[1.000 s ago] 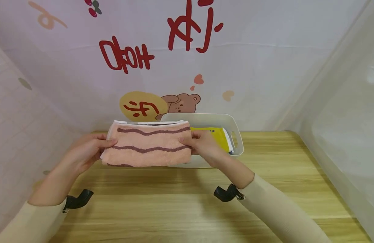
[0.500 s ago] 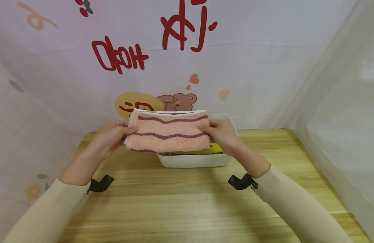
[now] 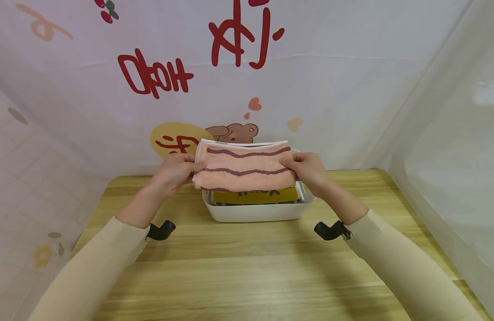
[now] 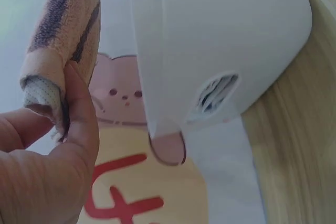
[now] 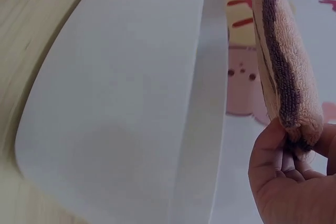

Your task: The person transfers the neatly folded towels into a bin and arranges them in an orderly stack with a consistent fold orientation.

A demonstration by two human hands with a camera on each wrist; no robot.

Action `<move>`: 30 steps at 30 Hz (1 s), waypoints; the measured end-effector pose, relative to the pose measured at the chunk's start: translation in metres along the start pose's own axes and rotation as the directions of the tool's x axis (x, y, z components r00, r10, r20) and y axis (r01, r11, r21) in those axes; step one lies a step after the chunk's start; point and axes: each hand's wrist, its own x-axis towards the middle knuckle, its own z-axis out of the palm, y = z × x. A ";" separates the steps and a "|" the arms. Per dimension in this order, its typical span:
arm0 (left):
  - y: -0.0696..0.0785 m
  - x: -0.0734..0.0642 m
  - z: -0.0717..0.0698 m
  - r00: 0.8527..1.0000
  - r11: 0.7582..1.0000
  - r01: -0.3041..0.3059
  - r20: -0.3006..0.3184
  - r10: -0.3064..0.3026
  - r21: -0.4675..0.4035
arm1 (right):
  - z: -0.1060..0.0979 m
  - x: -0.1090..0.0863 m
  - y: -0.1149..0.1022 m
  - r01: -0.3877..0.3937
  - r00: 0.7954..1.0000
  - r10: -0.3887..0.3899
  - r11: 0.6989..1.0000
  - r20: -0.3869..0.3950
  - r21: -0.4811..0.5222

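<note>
A folded pink towel [image 3: 247, 167] with wavy dark purple stripes is stretched between the two hands, above a white plastic basket [image 3: 256, 213]. My left hand [image 3: 175, 173] pinches its left end, thumb in front; the left wrist view shows the folded layers between thumb and fingers. At the opposite end my right hand [image 3: 311, 170] pinches the towel the same way, also seen in the right wrist view. Under the towel, a folded yellow towel [image 3: 255, 196] with dark lettering lies in the basket, its upper part hidden.
The basket stands at the back of a wooden table [image 3: 238, 263], near a white printed cloth backdrop [image 3: 343, 98]. Cloth side walls flank the table. A side handle hole [image 4: 218, 95] of the basket shows folded fabric inside.
Both hands have carried the pink towel rightward and a little upward, from left of the basket to over it. Both grips stay the same.
</note>
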 end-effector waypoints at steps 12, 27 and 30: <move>-0.008 0.027 0.037 0.996 0.992 0.074 -0.051 -0.068 0.106 | -0.019 0.011 0.022 -0.038 0.999 0.038 0.991 0.004 -0.130; -0.015 0.032 0.060 0.992 0.908 0.045 -0.125 0.008 0.417 | -0.006 0.022 0.033 0.045 0.999 -0.051 0.890 -0.001 -0.453; -0.018 0.035 0.063 0.993 0.891 0.049 -0.114 0.003 0.452 | -0.003 0.023 0.036 0.063 0.997 -0.075 0.870 -0.004 -0.490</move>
